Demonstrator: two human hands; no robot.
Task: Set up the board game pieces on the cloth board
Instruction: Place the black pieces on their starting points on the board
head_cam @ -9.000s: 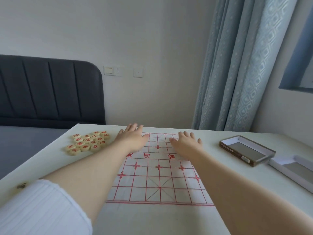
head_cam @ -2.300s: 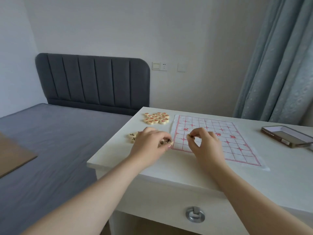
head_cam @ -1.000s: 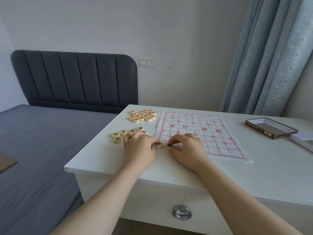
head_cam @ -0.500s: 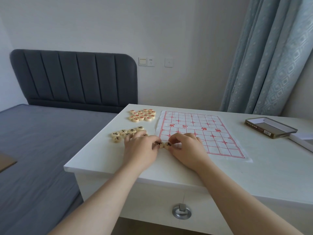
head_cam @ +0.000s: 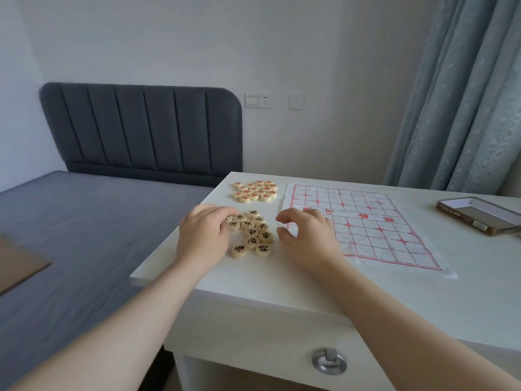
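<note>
Working at the left end of the worktop [head_cam: 267, 275], with 2 groups of xiangqi discs kept off the cloth board [head_cam: 366, 221] for now. Keeps the red-lettered pieces [head_cam: 255, 191] bunched tight near the far edge, just left of the board's far corner, probably parked there until needed. Has the black-lettered pieces [head_cam: 255, 234] spread face up nearer in, just beside the board's left edge, handy for reading each character before choosing.

Lays the left hand [head_cam: 204, 238] over the left part of that group, fingers [head_cam: 218, 218] bent down onto the discs; cannot tell whether pinching 1 or only touching. Holds the right hand [head_cam: 307, 239] over the board's left border, just right of the black group, thumb and forefinger parted in a loose curve and gripping nothing visible. No piece on the grid yet; barely begun, by the look of it.

Around: an open game box [head_cam: 476, 214] well apart to the right on the worktop, a bed [head_cam: 84, 221] with a dark padded headboard [head_cam: 141, 128] to the left, a blue-grey curtain [head_cam: 465, 94] behind, and a ring pull [head_cam: 328, 361] on the drawer below. Nothing between pieces and grid. Worth watching the cloth's wrinkles and lifted near right corner, liable to shift under a sliding disc.
</note>
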